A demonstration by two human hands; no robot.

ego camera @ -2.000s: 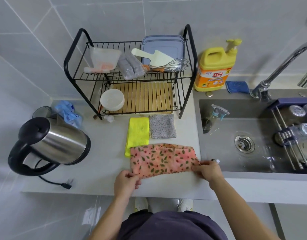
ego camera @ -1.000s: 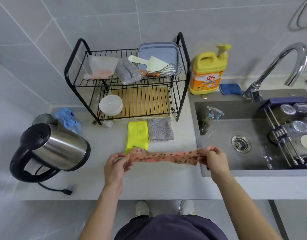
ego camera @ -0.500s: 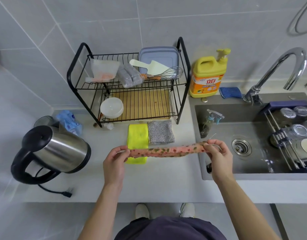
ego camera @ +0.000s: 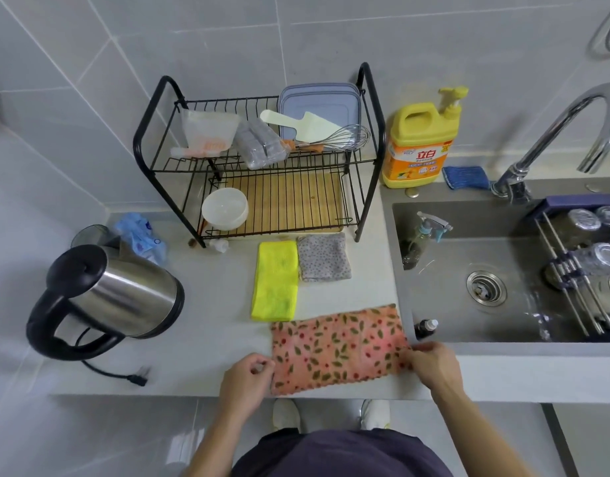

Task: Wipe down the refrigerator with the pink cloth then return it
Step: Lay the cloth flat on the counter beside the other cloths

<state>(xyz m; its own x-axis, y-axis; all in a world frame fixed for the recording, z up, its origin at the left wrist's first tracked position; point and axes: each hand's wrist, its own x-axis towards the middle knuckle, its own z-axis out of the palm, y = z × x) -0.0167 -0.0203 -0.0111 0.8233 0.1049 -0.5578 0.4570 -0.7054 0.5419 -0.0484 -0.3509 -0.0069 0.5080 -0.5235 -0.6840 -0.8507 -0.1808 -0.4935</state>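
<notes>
Nearest me, the pink cloth (ego camera: 338, 349) lies spread flat at the near edge of the counter (ego camera: 210, 304), between my two hands. My left hand (ego camera: 248, 378) pinches its left edge with curled fingers. My right hand (ego camera: 432, 366) pinches its near right corner, just beside the sink (ego camera: 444, 287). Farther off, a yellow cloth (ego camera: 276, 280) lies just beside the pink one's far left corner, with a grey dotted cloth (ego camera: 323, 256) next to it. At the far side, right of the rack (ego camera: 369, 149), the detergent bottle (ego camera: 418, 146) reads 立白 on its orange label.

Grey tiled walls (ego camera: 90, 63) meet a pale grey counter (ego camera: 200, 339) beside a steel sink (ego camera: 451, 304).
</notes>
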